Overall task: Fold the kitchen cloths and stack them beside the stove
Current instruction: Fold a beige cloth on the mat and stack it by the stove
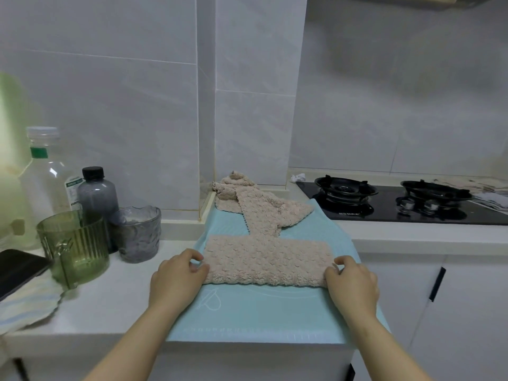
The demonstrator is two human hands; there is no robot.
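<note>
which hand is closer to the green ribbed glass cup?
Left. The left hand pinches the left end of the folded beige fluffy cloth, just right of the green ribbed glass cup; the right hand holds the cloth's opposite end, farther off.

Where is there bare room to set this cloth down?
Bare: the mat in front of the folded cloth; the counter between the green cup and the left hand. Crowded: grey cup and bottles far left, loose cloth at the mat's back.

Folded beige cloth point(264, 262) lies flat, rumpled beige cloth point(261, 210) touching its far edge.
</note>
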